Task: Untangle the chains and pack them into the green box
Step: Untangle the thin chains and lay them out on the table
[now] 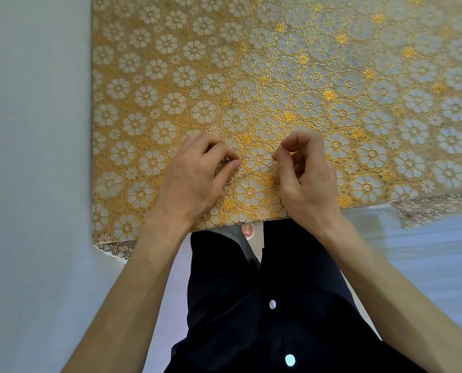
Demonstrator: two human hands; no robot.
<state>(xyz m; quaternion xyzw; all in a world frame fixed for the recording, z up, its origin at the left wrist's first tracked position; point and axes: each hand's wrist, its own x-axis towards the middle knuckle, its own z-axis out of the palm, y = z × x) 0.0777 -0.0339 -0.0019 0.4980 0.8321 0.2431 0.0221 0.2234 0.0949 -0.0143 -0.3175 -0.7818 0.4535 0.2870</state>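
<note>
Left hand [194, 179] and right hand [305, 181] each pinch the chain [259, 169] between thumb and fingertips, low over the tablecloth [278, 76] near its front edge. The chain looks hair-thin, limp and snag-prone, so light pinches close to the knot suit it. No green box is in view.

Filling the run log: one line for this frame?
phase: untangling | left hand: pinches chain | right hand: pinches chain | surface: floral tablecloth | green box: not in view

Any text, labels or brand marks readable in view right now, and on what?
None: no words, numbers or signs can be read anywhere in view.
The tablecloth bears only a gold flower pattern.
The chain, pinched by the left hand and the right hand, shows no tag.
</note>
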